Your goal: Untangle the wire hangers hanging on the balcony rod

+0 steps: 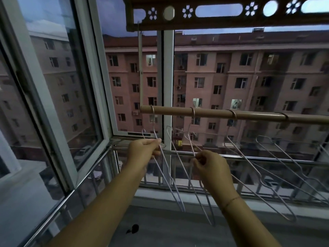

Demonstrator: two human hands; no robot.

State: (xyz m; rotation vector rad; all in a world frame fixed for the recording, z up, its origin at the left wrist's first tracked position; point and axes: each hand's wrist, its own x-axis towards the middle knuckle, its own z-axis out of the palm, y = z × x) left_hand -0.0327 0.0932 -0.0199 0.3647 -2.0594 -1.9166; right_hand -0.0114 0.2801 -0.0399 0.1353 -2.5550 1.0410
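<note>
A tan rod [213, 113] runs across the balcony at mid height, with several thin white wire hangers hooked over it. My left hand [142, 150] is closed on the neck of the leftmost hanger [170, 186], just below the rod's left end. My right hand [210, 166] pinches the wire of the second hanger [194, 191], whose hook crosses another hook under the rod. Two more hangers [258, 189] hang slanted to the right, apart from my hands.
A metal railing [249, 157] runs behind the hangers, with a white window frame [168, 82] beyond it. A brown perforated rack [222, 13] hangs overhead. An open window pane [53, 86] stands to the left. A small dark object [133, 229] lies on the sill.
</note>
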